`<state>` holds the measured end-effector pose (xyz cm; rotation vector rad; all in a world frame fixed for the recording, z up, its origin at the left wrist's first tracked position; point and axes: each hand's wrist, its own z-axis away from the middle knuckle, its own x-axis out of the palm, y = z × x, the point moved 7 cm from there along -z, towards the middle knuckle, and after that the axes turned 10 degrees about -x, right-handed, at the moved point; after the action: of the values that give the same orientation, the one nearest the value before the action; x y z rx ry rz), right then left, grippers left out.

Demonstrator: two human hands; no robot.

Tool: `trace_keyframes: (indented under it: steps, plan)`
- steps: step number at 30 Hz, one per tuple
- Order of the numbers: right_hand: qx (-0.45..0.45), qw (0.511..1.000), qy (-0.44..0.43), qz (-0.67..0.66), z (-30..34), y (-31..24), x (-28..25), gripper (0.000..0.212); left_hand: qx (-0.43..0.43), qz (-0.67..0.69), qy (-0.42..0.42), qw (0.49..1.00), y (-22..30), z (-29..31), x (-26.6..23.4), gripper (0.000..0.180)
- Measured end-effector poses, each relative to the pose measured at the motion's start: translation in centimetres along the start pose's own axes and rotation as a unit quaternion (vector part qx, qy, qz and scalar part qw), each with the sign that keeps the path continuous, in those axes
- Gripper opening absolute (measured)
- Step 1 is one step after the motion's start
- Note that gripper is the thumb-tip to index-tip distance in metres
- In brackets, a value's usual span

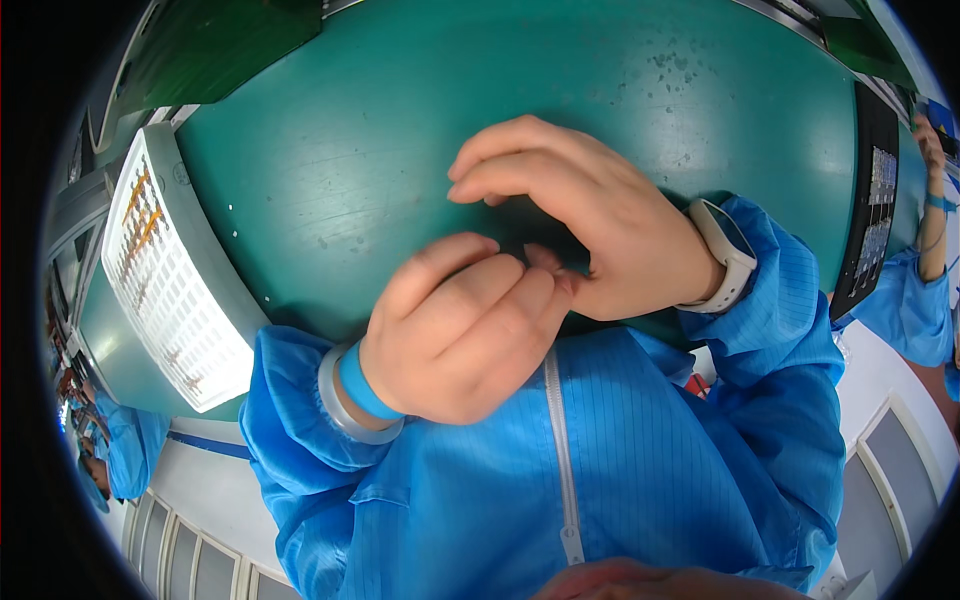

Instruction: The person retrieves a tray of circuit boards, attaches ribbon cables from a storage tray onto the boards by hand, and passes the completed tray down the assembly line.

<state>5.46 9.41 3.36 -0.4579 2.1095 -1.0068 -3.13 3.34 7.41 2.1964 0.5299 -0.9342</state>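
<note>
My left hand (460, 335) is closed, its fingers curled in front of my chest, above the near part of the green table (330, 190). The tips of its fingers meet the thumb of my right hand (600, 225). Anything between them is too small or too hidden to make out. The long fingers of my right hand arch away to the left, apart from the thumb, with a gap beneath them. A blue band (362, 383) and a pale bracelet (345, 405) circle my left wrist. On my right wrist sits a watch with a white strap (733, 275).
At the left stands a white tray (185, 285) with many small compartments, some holding orange-brown parts. A black tray (866, 210) with small metallic parts lies along the right edge. Co-workers in blue sleeves (915, 305) are at the far right and far left.
</note>
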Motion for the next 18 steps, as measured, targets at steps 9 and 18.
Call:
trace_keyframes:
  steps: [9,18]
  plan:
    - [0.004,1.000,-0.013,0.012,0.1,0.0,0.1,0.058,0.024,-0.026,0.035,0.999,0.4,0.2,-0.2,0.029]
    - [-0.009,1.000,0.028,0.009,-0.2,0.0,0.0,0.053,-0.036,0.055,-0.023,0.998,-1.7,-0.2,-0.2,0.030]
